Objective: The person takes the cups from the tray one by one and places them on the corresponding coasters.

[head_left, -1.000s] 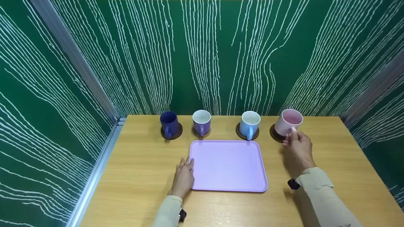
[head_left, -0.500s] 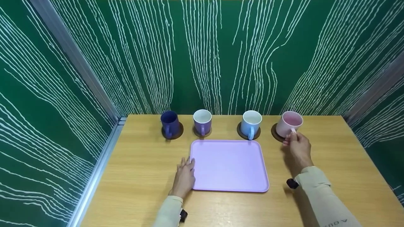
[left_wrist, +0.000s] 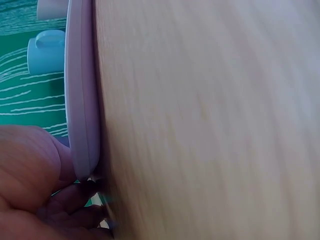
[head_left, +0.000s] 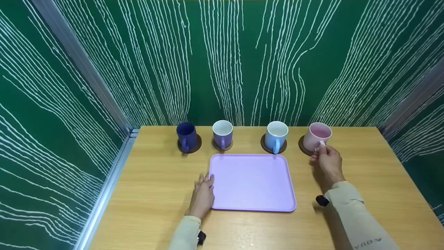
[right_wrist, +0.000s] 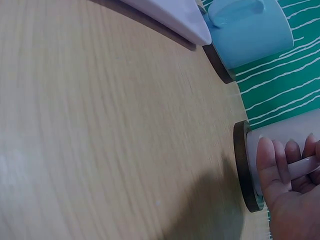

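Observation:
My right hand pinches the handle of a pale pink mug. The mug stands on a dark round coaster, as the right wrist view shows from the side. At the lilac rectangular tray, my left hand grips the left rim, thumb on the inner side and fingers outside; the left wrist view shows the tray's edge between them. To the left of the pink mug, a light blue mug sits on a dark coaster.
Along the back stand a purple mug with a white inside and a dark blue mug, each on its own coaster. The wooden table meets a green wall with white wavy lines behind the mugs.
The pink mug has shifted slightly left and down onto its coaster, with the right hand still on its handle. The left hand has stayed at the tray's rim.

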Motion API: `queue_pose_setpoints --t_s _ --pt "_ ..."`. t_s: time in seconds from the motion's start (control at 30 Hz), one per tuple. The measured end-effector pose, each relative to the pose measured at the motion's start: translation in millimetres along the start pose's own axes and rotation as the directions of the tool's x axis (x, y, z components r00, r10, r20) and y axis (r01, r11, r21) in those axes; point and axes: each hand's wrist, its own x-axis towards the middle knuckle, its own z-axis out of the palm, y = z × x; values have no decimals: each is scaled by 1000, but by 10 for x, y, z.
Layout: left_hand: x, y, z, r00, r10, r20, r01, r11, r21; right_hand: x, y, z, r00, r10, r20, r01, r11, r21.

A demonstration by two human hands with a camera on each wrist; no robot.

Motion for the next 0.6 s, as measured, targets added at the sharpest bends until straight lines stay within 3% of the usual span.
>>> queue_pose_setpoints --t_s 0.1,0.33,0.6 --pt "-5 -5 -1 1000 -16 0 16 1000 -4 -4 -18 -6 999 40 20 -40 999 -1" --pt "-1 -2 -3 1000 -18 -5 18 1000 3 -9 -42 -8 994 97 50 -102 989 109" --pt "1 -6 4 1000 -1 -6 1 1000 1 -14 -24 -19 999 38 10 -37 996 -85"
